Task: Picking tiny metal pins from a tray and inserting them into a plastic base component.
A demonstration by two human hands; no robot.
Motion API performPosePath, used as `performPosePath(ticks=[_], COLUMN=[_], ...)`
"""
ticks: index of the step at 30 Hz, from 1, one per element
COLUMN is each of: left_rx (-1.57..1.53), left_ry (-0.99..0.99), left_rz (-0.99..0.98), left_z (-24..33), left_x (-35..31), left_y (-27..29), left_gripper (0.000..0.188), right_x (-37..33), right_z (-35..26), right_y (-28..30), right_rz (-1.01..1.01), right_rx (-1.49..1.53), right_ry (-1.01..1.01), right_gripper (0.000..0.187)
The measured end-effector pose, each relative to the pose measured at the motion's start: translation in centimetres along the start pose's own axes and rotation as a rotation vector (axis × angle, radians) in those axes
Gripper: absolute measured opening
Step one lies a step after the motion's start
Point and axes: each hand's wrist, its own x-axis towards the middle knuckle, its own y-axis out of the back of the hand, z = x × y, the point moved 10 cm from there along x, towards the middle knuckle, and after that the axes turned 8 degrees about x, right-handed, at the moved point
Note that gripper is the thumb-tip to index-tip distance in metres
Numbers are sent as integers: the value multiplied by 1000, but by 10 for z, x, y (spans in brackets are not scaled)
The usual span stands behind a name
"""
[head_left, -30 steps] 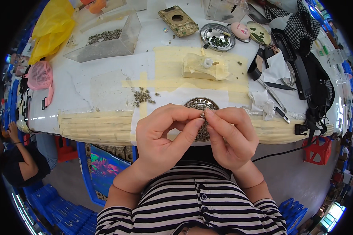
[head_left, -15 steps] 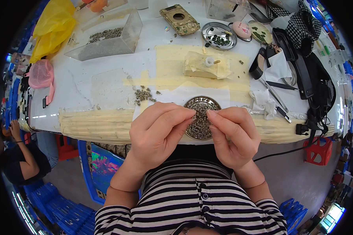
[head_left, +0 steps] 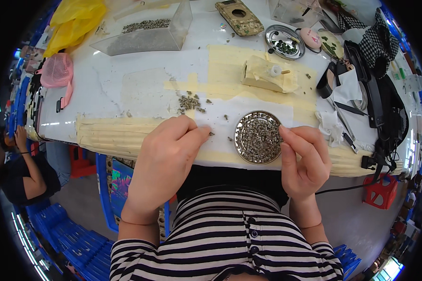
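Note:
A round metal dish [head_left: 254,113] full of tiny silvery metal parts [head_left: 259,136] sits on white paper at the table's near edge. My right hand [head_left: 308,159] is at the dish's right rim, thumb and forefinger closed in a pinch; anything between them is too small to make out. To the left of the dish, low over the paper, my left hand [head_left: 169,147] has its fingers pressed together, and what they hold is hidden. A few loose metal parts lie by its fingertips. Just beyond it is a small scattered pile of the same parts [head_left: 190,102].
A clear bin [head_left: 145,43] of metal parts stands far left, near a yellow bag [head_left: 75,23] and pink mesh item [head_left: 56,71]. Beyond the dish sits a tape-covered block [head_left: 262,80]. Tweezers [head_left: 344,119], straps and a cable crowd the right. Another person [head_left: 30,175] sits at left.
My left hand has moved left, away from the dish, to the loose parts. My right hand stays pinched by the dish's right side. The whole view has shifted slightly.

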Motion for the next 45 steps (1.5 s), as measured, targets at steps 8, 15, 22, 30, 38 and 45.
performPosePath(ticks=[8,15,22,30,38,45], left_rx=[-186,-263,-164,-672,-1219,-1335], left_ry=[36,-35,-94,128,283,273], left_rz=[108,-13,-28,104,23,-110], left_z=[-12,6,15,-8,-6,4], left_x=[17,21,16,9,9,16], left_y=[-1,-12,-19,-11,-35,-42], left_gripper=[17,18,19,11,57,78], right_x=[1,0,0,10,22,23], right_z=[3,5,5,-12,-16,-12], right_y=[-1,1,0,-11,-28,-36], right_rz=[-2,2,-5,-62,-122,-269], right_rx=[-8,-3,5,112,194,256], right_ry=[-1,-11,10,42,2,-23], right_gripper=[26,27,30,28,32,30])
